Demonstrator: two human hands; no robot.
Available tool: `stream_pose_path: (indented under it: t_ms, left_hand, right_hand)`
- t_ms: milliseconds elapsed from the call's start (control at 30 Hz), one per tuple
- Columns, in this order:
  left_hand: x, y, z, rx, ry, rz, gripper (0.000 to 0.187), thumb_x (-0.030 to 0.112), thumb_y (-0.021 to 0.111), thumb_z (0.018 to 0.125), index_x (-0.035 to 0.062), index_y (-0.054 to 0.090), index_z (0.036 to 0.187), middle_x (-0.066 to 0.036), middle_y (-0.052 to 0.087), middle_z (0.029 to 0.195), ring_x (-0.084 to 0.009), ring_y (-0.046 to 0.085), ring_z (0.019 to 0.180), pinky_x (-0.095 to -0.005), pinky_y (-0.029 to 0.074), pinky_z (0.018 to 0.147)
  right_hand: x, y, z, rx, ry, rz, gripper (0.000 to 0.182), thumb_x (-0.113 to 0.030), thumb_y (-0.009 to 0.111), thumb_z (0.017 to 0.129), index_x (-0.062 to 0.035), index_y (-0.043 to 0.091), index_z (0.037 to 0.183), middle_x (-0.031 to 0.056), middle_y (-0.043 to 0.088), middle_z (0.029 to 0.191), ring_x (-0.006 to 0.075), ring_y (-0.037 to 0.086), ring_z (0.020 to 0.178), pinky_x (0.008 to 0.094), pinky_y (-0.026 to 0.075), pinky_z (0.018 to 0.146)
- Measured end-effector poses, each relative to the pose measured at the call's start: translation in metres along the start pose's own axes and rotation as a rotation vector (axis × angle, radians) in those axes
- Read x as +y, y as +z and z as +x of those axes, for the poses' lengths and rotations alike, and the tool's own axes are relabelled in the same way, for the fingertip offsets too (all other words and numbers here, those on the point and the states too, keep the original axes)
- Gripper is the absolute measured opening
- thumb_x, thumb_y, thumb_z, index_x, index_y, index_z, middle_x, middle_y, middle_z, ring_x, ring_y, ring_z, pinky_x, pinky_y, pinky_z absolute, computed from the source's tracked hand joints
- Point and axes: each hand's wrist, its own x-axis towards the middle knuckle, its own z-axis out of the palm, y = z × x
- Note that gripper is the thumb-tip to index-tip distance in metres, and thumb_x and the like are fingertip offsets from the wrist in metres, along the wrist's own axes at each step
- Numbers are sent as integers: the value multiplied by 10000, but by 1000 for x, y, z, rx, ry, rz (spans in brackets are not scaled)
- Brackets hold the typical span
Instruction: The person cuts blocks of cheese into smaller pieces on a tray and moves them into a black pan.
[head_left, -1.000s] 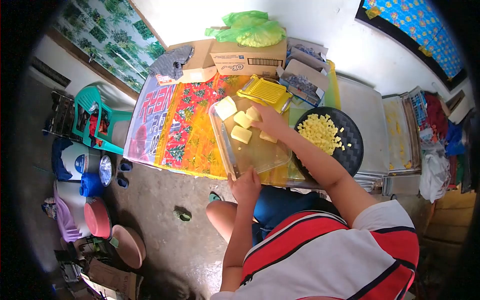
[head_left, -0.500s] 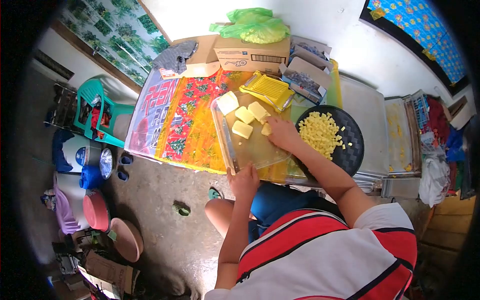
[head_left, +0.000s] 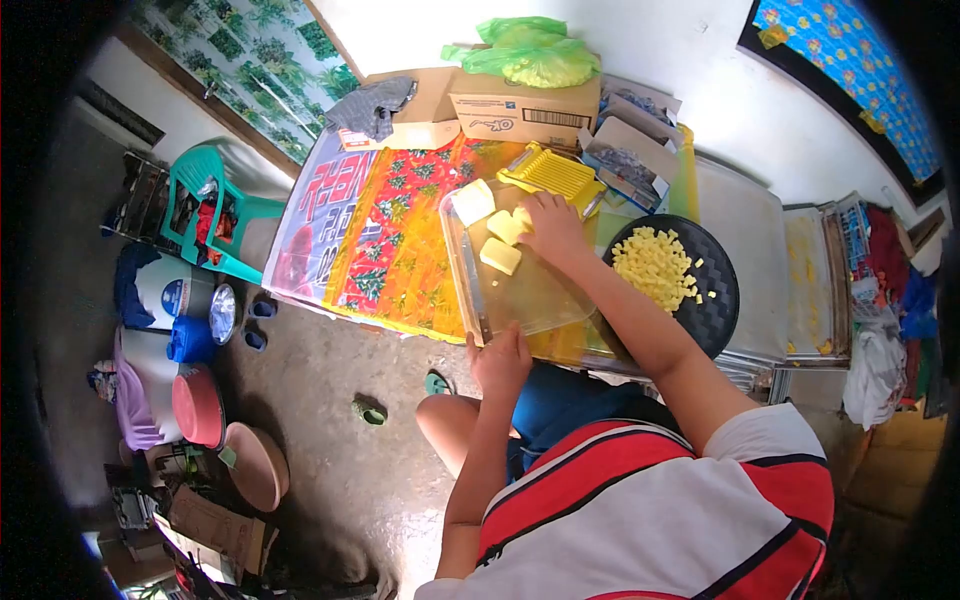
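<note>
A clear cutting board (head_left: 530, 295) lies on the table with a long knife (head_left: 473, 285) along its left edge. Pale yellow chunks (head_left: 498, 256) sit on the board's far half. My right hand (head_left: 548, 226) rests over the chunks near the board's far edge, fingers curled on one of them. My left hand (head_left: 502, 362) grips the board's near corner by the knife's handle end. A yellow slotted cutter (head_left: 550, 174) stands just beyond the board. To the right, a black round tray (head_left: 715, 310) holds a heap of small yellow cubes (head_left: 655, 267).
A bright floral cloth (head_left: 400, 240) covers the table. Cardboard boxes (head_left: 520, 110) and a green bag (head_left: 525, 50) stand at the back. Metal trays (head_left: 815, 270) lie to the right. A green chair (head_left: 205, 215), buckets (head_left: 170, 300) and basins (head_left: 200, 405) crowd the floor at left.
My right hand has moved from the board's right side up to the chunks at the far edge. My left hand has stayed at the near corner. The view has shifted slightly.
</note>
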Motion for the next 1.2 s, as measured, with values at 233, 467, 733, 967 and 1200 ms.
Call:
stream_pose_path:
  t_ms: [233, 467, 733, 967, 1200]
  left_hand:
    - [5, -5, 2, -1, 29, -9, 223, 263, 536, 880, 139, 679, 999, -108, 675, 718, -269, 652, 641, -520, 328, 1045]
    - [4, -5, -2, 31, 48, -47, 194, 234, 570, 855, 125, 667, 982, -86, 693, 824, -267, 658, 688, -534, 359, 1015]
    - [3, -4, -7, 33, 64, -21, 169, 210, 584, 833, 122, 660, 956, -52, 690, 925, -241, 665, 780, -533, 366, 1002]
    - [0, -2, -10, 12, 42, -86, 182, 186, 575, 849, 111, 654, 994, -50, 685, 972, -224, 659, 894, -554, 280, 1042]
    - [1, -3, -10, 27, 44, -47, 165, 203, 579, 831, 116, 656, 948, -40, 680, 982, -219, 664, 861, -541, 346, 1012]
  right_hand:
    - [-25, 4, -22, 100, -281, 110, 482, -345, 688, 766, -130, 569, 1182, 66, 593, 1066, 245, 531, 1057, 420, 403, 889]
    - [-48, 36, -24, 109, -308, 46, 429, -287, 695, 741, -86, 578, 1102, 72, 596, 976, 247, 549, 947, 410, 401, 817]
    - [-48, 40, -21, 14, -245, 202, 453, -181, 693, 689, -93, 555, 1112, 103, 569, 990, 289, 578, 916, 448, 431, 788]
    - [-44, 37, 12, 172, -27, 156, 491, -224, 714, 690, -94, 547, 1134, 101, 597, 982, 298, 583, 913, 455, 426, 793]
    - [-49, 16, 43, 2, 104, -34, 565, -279, 760, 687, -107, 534, 1175, 82, 590, 1103, 267, 537, 1053, 447, 423, 827]
